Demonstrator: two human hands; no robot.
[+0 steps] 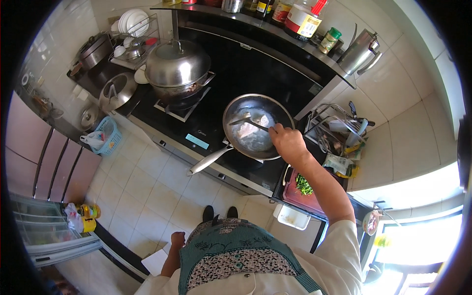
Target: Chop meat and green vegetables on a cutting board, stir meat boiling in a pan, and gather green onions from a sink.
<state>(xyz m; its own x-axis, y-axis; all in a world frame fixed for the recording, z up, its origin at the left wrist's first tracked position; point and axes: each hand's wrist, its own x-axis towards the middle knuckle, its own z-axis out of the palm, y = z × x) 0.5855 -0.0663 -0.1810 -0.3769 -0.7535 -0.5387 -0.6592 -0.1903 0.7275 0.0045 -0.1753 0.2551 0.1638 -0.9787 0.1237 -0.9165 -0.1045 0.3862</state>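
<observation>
My right hand (290, 143) grips the dark handle of a spatula (241, 121), whose blade rests over pale pieces of food (246, 129), possibly fish or meat. They lie in bubbling, cloudy liquid inside a deep frying pan (258, 97). The pan stands on the right burner of a black cooktop, its metal handle (210, 160) jutting over the front edge. My left hand (178, 239) hangs beside my apron (236, 243) with curled fingers, away from the cooktop, and nothing shows in it.
A lidded steel wok (179, 68) occupies the left burner. Chopped green vegetables (303, 185) lie on a cutting board (295, 195) under my right forearm. A knife rack (337, 123) stands right of the pan. Bottles and jars (302, 22) line the shelf behind. A white bin (292, 217) hangs below the counter.
</observation>
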